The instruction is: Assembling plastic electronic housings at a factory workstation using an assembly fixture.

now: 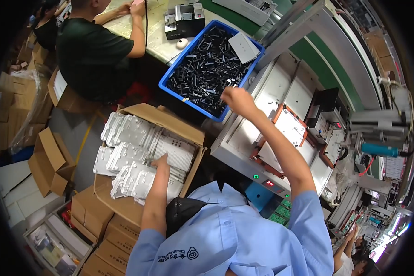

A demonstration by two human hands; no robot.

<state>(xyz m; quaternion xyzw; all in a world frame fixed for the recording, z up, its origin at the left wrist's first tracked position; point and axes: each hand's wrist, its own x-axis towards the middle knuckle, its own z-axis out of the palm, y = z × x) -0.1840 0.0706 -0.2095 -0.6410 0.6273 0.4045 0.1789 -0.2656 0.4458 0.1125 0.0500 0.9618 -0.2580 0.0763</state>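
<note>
At the open cardboard box [193, 133], my left hand [161, 162] is at the near left edge of a white ribbed panel [175, 149] with small dark holes. The fingers look closed on that edge, partly hidden. Rows of white plastic panels [129, 131] fill the rest of the box. My right hand [238, 100] is over the near right rim of a blue bin [170, 76], fingers curled together; whatever they hold is hidden. Many small black parts [202, 69] lie in the bin, with flat light-grey pieces [244, 48] at its far right corner.
Right of the bin stands a machine bed [230, 147] with orange-brown framed fixtures [285, 124] under a metal gantry. A co-worker [92, 55] in dark clothing sits far left at a table with a small black-and-grey machine [185, 20]. Cardboard boxes [53, 161] stand at left.
</note>
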